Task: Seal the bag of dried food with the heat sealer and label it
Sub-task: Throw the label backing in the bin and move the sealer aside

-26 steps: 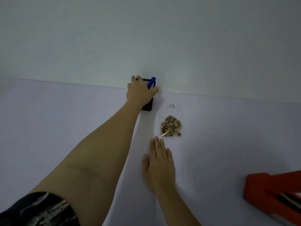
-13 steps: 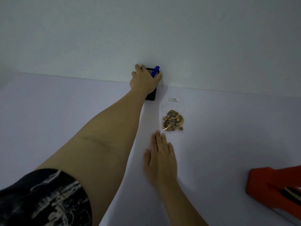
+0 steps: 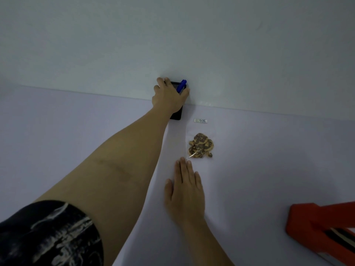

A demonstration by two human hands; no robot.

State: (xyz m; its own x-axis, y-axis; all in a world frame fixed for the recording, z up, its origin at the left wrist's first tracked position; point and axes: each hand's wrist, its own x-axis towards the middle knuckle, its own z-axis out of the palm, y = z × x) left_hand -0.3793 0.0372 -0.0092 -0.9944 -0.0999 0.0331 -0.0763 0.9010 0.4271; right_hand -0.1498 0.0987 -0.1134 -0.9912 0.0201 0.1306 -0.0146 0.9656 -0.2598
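Currently: left hand at the pen, bag nearer the right

Left hand (image 3: 170, 96) lies over the black pen holder (image 3: 177, 114) against the wall, fingers curled about its top, the blue pen (image 3: 182, 85) rising between them. Whether it grasps the pen cannot be told. Right hand (image 3: 185, 191) rests flat and released on the table (image 3: 269, 160). The bag (image 3: 200, 144) lies just beyond its fingertips, long axis running away from the person, label (image 3: 200, 120) at the far end. Judgement: the right hand is nearer.

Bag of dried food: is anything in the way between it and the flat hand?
Nothing visible is. The right hand lies flat on the table, its fingertips right by the near corner of the bag of dried food.
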